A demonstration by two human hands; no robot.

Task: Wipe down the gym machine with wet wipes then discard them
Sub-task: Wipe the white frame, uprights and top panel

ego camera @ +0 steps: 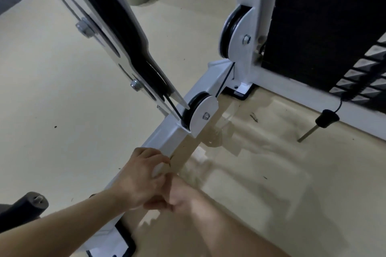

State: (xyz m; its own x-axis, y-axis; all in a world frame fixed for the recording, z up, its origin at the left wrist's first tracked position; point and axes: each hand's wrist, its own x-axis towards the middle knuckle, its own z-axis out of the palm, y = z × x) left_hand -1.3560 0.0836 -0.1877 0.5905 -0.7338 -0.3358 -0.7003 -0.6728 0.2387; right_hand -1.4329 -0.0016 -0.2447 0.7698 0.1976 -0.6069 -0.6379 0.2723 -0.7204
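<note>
White steel base rail (167, 142) of the gym machine, with both bare hands at its near end.

The left hand (139, 179) reaches in from the lower left, forearm extended, fingers curled over the top of the rail and pinching a small pale object, probably the wet wipe (157, 170), though it is too hidden to confirm. The right hand (179, 194) lies just beside it, wrist bent towards the rail's floor-side face; its fingers are concealed and blurred, so their state cannot be told. Two black pulleys (193, 110) in white brackets carry a black cable. The weight stack (361, 73) stands at right, its selector pin (322, 122) resting on the glossy cream floor (52, 89), which bears dark specks.
</note>
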